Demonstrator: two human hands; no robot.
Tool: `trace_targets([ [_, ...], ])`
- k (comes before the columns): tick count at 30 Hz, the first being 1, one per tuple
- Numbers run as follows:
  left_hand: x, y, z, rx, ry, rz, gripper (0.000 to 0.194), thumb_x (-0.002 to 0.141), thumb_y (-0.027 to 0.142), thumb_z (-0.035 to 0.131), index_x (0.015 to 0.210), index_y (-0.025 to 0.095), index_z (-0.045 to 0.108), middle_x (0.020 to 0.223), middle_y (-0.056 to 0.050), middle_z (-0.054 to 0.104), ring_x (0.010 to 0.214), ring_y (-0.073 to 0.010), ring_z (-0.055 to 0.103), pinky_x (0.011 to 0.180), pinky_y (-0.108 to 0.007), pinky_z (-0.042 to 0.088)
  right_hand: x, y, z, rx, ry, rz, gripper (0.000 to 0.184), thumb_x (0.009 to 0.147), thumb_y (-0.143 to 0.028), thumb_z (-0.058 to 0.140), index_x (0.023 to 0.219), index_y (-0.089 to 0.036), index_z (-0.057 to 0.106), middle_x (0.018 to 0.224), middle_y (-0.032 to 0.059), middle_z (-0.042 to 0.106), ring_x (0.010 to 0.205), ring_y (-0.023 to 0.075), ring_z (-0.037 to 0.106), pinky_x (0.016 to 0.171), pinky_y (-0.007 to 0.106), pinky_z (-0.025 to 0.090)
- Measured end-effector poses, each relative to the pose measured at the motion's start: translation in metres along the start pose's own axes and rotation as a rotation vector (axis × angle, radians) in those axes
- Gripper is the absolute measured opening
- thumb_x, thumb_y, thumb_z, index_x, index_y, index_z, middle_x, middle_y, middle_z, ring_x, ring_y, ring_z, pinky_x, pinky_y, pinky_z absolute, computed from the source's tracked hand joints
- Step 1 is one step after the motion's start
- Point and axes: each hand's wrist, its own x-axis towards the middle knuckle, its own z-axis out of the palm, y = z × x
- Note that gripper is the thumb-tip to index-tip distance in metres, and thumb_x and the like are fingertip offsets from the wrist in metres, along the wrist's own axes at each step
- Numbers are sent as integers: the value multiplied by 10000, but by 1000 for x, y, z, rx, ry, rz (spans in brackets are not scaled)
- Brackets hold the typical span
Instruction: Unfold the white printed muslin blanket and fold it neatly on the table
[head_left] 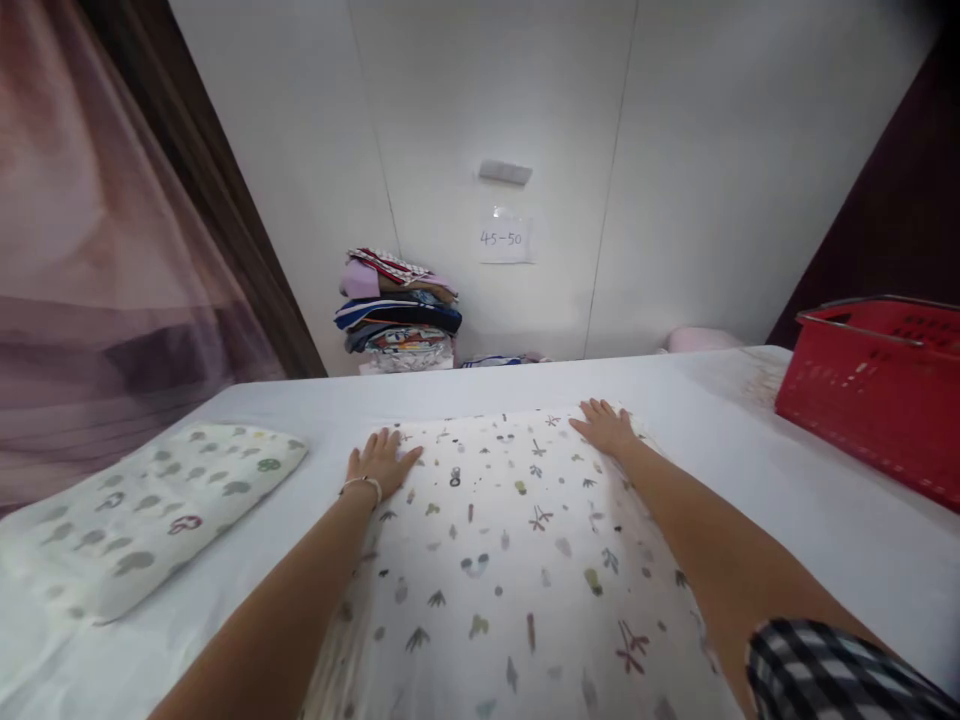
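A white printed cloth (495,540) with small plant and shape motifs lies spread out before me on the white-covered table (720,420). My left hand (381,464) rests flat on its far left corner, fingers spread; a thin bracelet circles that wrist. At the far right corner, my right hand (604,426) presses down with its fingers apart. Neither hand grips anything. The cloth's near end runs out of view at the bottom. To the left sits a folded white cloth (165,500) with a grey-green tree-like print, apart from my left hand.
A red plastic basket (877,400) with a metal handle stands at the right. Beyond the table's far edge rises a stack of folded fabrics (401,315). A paper sign (507,240) reading 45-50 hangs on the wall. A pinkish curtain (112,260) borders the left side.
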Motion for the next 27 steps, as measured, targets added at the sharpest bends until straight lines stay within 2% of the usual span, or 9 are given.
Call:
trace_targets([
  [5, -2, 2, -2, 9, -3, 3, 817, 790, 674, 169, 1424, 163, 240, 1519, -76, 130, 1389, -266, 88, 1094, -513, 131, 7, 18, 4, 35, -22, -3, 697, 861, -625, 172, 1447, -248, 191, 1522, 37, 88, 1382, 271, 48, 1063, 563, 79],
  [9, -5, 3, -3, 10, -7, 2, 816, 791, 674, 170, 1423, 162, 243, 1520, -76, 126, 1389, -267, 86, 1094, -513, 138, 6, 28, 8, 45, 39, 38, 746, 853, -642, 170, 1457, -203, 159, 1523, 66, 59, 1383, 271, 13, 1074, 541, 67],
  [11, -5, 2, -2, 3, -1, 5, 821, 789, 680, 174, 1422, 163, 245, 1520, -77, 122, 1389, -269, 84, 1093, -517, 137, 8, 34, 11, 88, 46, 49, 743, 847, -644, 217, 1446, -205, 209, 1521, 60, 82, 1384, 270, 28, 1076, 538, 68],
  [14, 0, 0, -2, -14, 0, 4, 799, 798, 665, 208, 1418, 165, 260, 1518, -84, 131, 1388, -277, 93, 1089, -525, 150, 9, 46, 5, 247, 113, 73, 636, 856, -572, 323, 1395, -235, 343, 1488, 40, 237, 1368, 243, 160, 1087, 468, 153],
  [16, 6, -5, -6, -31, -8, 41, 671, 846, 559, 222, 1402, 193, 307, 1503, -82, 201, 1377, -279, 151, 1073, -528, 198, 6, 61, -5, 319, 190, 118, 541, 901, -466, 284, 1366, -213, 398, 1445, 51, 336, 1333, 215, 267, 1065, 377, 243],
  [18, 10, -13, -10, -56, -5, 90, 564, 879, 412, 217, 1385, 200, 348, 1475, -84, 284, 1356, -271, 227, 1066, -491, 248, -2, 82, -15, 331, 246, 184, 501, 924, -356, 225, 1315, -161, 470, 1361, 88, 457, 1249, 212, 401, 995, 319, 335],
  [20, 9, -22, -12, -73, 21, 129, 536, 880, 329, 220, 1373, 186, 377, 1452, -86, 333, 1341, -264, 265, 1069, -438, 268, -13, 103, -23, 338, 260, 241, 461, 909, -299, 260, 1198, -135, 579, 1197, 100, 596, 1092, 213, 539, 885, 287, 410],
  [23, -5, -30, -8, -36, 16, 126, 510, 871, 342, 254, 1338, 236, 430, 1450, -60, 340, 1349, -291, 234, 1058, -483, 259, -25, 120, -25, 343, 239, 266, 363, 865, -290, 380, 1016, -152, 679, 1009, 69, 679, 913, 185, 613, 751, 235, 437],
  [27, -30, -27, 0, 12, -9, 12, 623, 840, 521, 262, 1381, 223, 348, 1491, -81, 242, 1364, -299, 179, 1047, -533, 236, -26, 113, -18, 329, 215, 252, 305, 827, -333, 472, 914, -167, 712, 978, 75, 685, 899, 188, 616, 703, 223, 425],
])
